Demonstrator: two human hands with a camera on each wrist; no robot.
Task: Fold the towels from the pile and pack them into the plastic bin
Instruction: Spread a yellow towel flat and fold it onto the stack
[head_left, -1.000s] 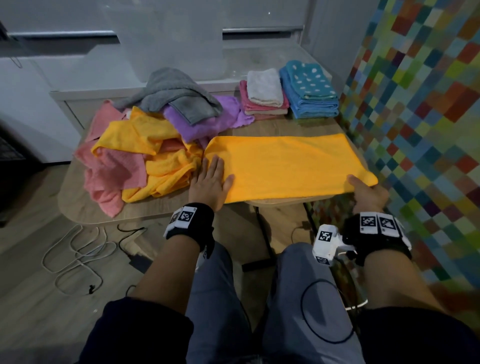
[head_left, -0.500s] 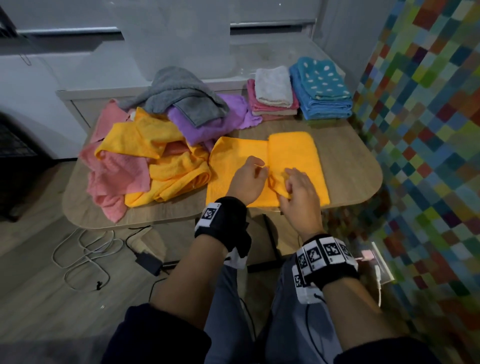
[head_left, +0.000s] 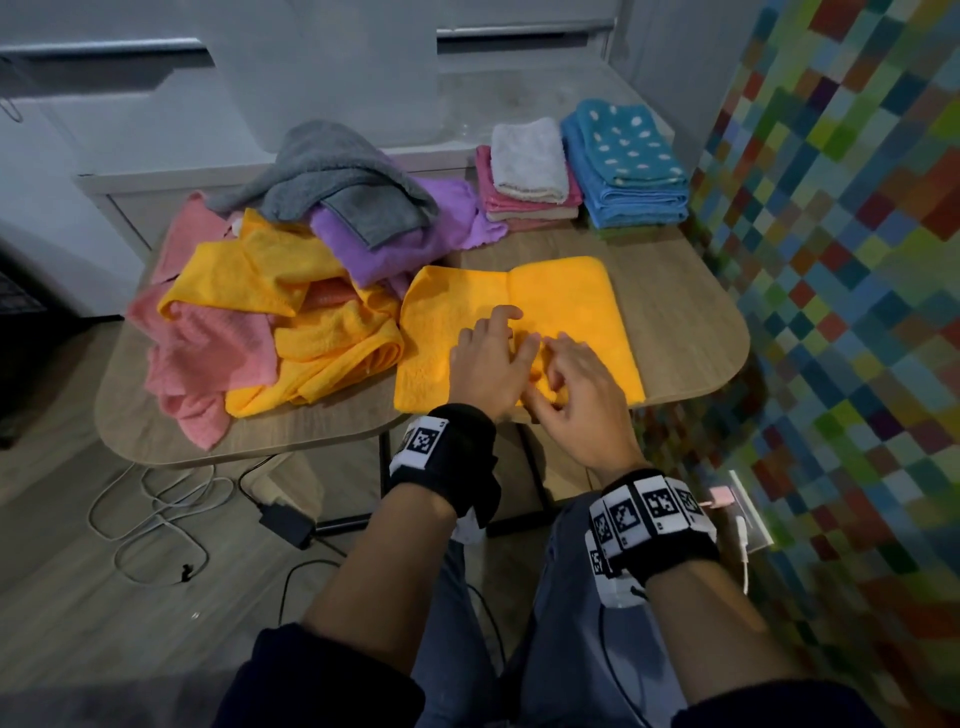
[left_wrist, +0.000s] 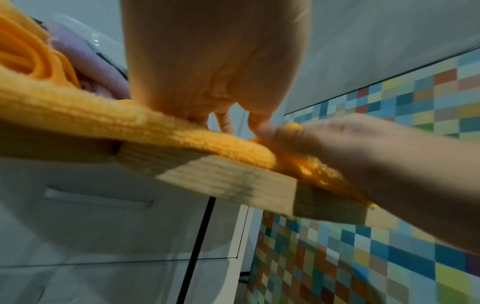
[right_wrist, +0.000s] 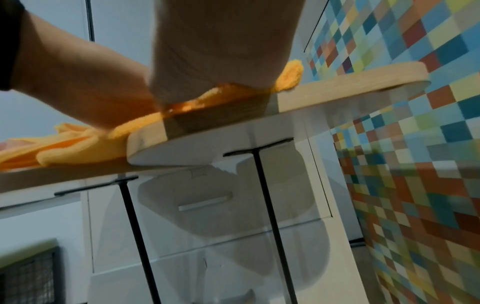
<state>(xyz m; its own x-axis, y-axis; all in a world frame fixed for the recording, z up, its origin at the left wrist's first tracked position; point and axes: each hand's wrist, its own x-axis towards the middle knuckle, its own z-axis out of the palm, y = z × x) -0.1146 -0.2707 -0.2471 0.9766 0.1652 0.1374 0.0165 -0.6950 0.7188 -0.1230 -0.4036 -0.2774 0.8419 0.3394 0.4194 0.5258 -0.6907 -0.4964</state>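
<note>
Towel in work: the bright orange terry towel (head_left: 561, 306) is lying flat on the pale wooden table (head_left: 691, 332), at the table's near edge. Its right part is lying doubled over onto the middle, with a visible edge running front to back.
Just changed: a second ago this towel was lying spread in one long strip to the table's right end; the right hand has been bringing that end across, so the towel is now sitting shorter and thicker.
Left hand: the left hand (head_left: 491, 364) is resting on the towel at the table's near edge, fingers (head_left: 506, 313) spread and fairly straight, pressing the cloth down without gripping it.
Right hand: the right hand (head_left: 576, 389) is touching the left hand, its fingers curled into the folded cloth; it seems to be pinching the layer, though the wrist views are blurring the contact.
Meaning for the task: one fold is likely going in; another fold probably remains.
Pile: the loose heap of pink, orange, purple and grey towels (head_left: 270, 291) is waiting at the table's left side.
Folded stacks: the white-on-pink stack (head_left: 527, 171) and the blue spotted stack (head_left: 626, 161) are sitting at the table's far edge.
Plastic bin: I cannot pick it out with certainty.
</note>
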